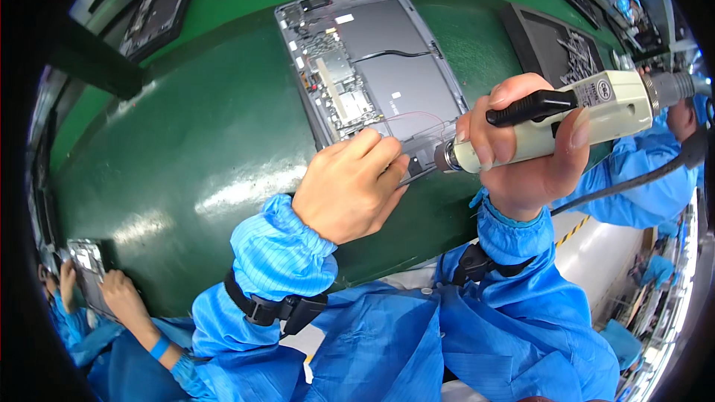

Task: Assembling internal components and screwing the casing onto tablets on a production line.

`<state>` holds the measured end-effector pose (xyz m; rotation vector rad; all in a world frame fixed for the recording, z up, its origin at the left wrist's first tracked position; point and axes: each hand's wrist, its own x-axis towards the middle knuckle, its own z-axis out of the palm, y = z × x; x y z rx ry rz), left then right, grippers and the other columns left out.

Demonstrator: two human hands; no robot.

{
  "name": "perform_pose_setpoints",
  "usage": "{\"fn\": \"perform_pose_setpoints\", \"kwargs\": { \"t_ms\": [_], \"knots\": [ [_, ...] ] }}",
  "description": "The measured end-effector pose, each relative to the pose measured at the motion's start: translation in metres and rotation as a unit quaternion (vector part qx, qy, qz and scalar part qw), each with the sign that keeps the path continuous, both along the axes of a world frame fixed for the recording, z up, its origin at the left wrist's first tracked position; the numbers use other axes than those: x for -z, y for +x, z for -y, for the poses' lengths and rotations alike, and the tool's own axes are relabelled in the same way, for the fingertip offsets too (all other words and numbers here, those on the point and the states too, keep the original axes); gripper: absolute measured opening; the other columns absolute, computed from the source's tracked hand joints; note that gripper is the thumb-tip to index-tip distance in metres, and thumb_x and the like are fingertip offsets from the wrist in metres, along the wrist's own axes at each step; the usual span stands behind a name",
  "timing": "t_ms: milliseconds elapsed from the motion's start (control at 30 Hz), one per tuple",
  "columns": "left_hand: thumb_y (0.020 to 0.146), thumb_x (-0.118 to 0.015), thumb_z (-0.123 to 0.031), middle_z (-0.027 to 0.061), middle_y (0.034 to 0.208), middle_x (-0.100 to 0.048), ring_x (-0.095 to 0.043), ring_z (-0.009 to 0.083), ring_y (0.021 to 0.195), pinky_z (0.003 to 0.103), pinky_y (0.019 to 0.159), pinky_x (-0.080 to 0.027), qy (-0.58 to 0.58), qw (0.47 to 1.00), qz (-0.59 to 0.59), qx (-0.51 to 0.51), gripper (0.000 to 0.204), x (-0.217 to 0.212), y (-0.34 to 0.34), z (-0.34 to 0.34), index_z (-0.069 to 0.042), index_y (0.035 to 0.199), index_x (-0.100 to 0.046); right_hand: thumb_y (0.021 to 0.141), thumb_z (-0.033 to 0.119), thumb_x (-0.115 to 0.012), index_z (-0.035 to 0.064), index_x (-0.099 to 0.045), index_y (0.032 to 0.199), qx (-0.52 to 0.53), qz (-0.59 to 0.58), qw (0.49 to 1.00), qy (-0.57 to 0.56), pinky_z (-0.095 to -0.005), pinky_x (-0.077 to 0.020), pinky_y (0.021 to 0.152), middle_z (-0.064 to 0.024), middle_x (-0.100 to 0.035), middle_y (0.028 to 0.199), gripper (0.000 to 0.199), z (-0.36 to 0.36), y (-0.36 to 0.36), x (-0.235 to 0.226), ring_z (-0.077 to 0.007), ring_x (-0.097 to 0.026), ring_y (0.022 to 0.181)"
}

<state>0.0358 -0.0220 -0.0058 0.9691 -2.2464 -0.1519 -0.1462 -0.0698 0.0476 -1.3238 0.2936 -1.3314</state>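
An opened tablet point(383, 26) lies on the green work mat in front of me, its circuit board point(339, 78) and flat grey battery area exposed. A black cable point(391, 53) crosses it, and thin reddish wires point(417, 115) run near its close end. My left hand point(354, 186) is closed over the tablet's near edge, fingers curled and fingertips hidden, so what they pinch cannot be made out. In my right hand point(521, 171) is a cream electric screwdriver point(614, 130) with a black lever. Its front end points left, over the tablet's near right corner.
A dark tray point(527, 37) with several small metal parts point(579, 56) sits at the back right. More opened devices point(160, 7) lie along the far side. A dark post point(97, 59) stands at left. Co-workers' hands point(123, 298) hold a device at lower left; another blue-sleeved person point(644, 186) is at right.
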Motion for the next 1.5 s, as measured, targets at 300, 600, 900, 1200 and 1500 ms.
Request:
{"fn": "perform_pose_setpoints", "kwargs": {
  "t_ms": [300,600,900,1200,1500],
  "knots": [
    [0.061,-0.073,-0.011,0.0054,0.079,-0.049,-0.050,0.0207,0.071,0.032,0.055,-0.047,-0.005,1.000,-0.014,-0.007,0.027,0.003,0.000,-0.001,-0.002,0.085,-0.065,0.089,0.050,-0.046,-0.0061,-0.055,0.095,-0.014,-0.020,0.998,0.050,-0.0327,-0.0481,0.062,-0.0047,-0.044,0.053,0.057,-0.001,0.007,0.008,-0.0140,-0.045,0.049],
    [0.061,-0.072,-0.011,0.0051,0.080,-0.050,-0.051,0.0205,0.072,0.032,0.056,-0.048,-0.003,1.000,-0.012,-0.011,0.026,0.004,-0.002,0.001,-0.002,0.084,-0.065,0.085,0.049,-0.054,-0.0068,-0.054,0.092,-0.019,-0.028,0.999,0.028,-0.0317,-0.0485,0.058,-0.0066,-0.048,0.056,0.057,-0.002,0.008,0.008,-0.0157,-0.049,0.048],
    [0.062,-0.073,-0.012,0.0051,0.082,-0.052,-0.053,0.0217,0.074,0.033,0.056,-0.048,0.022,1.000,-0.004,-0.010,0.027,0.001,-0.001,0.001,-0.004,0.086,-0.064,0.080,0.041,-0.065,-0.0079,-0.056,0.092,0.003,-0.057,0.997,0.052,-0.0271,-0.0470,0.054,-0.0076,-0.055,0.062,0.051,-0.007,0.011,0.012,-0.0130,-0.053,0.055],
    [0.061,-0.073,-0.008,0.0055,0.082,-0.050,-0.051,0.0221,0.072,0.033,0.056,-0.045,0.007,1.000,0.026,-0.008,0.034,-0.010,-0.006,-0.001,-0.009,0.094,-0.067,0.090,0.043,-0.048,-0.0071,-0.057,0.091,0.218,0.067,0.973,0.042,-0.0322,-0.0457,0.057,-0.0031,-0.045,0.053,0.051,0.019,-0.063,-0.001,-0.0136,-0.045,0.047],
    [0.059,-0.073,-0.005,0.0055,0.079,-0.050,-0.050,0.0221,0.068,0.033,0.054,-0.042,0.008,0.998,0.056,-0.005,0.035,-0.016,-0.012,0.001,-0.011,0.093,-0.069,0.090,0.038,-0.052,-0.0060,-0.059,0.091,0.391,0.015,0.917,0.073,-0.0306,-0.0460,0.053,-0.0032,-0.045,0.052,0.044,0.042,-0.100,0.016,-0.0131,-0.045,0.045]
  ]
}}
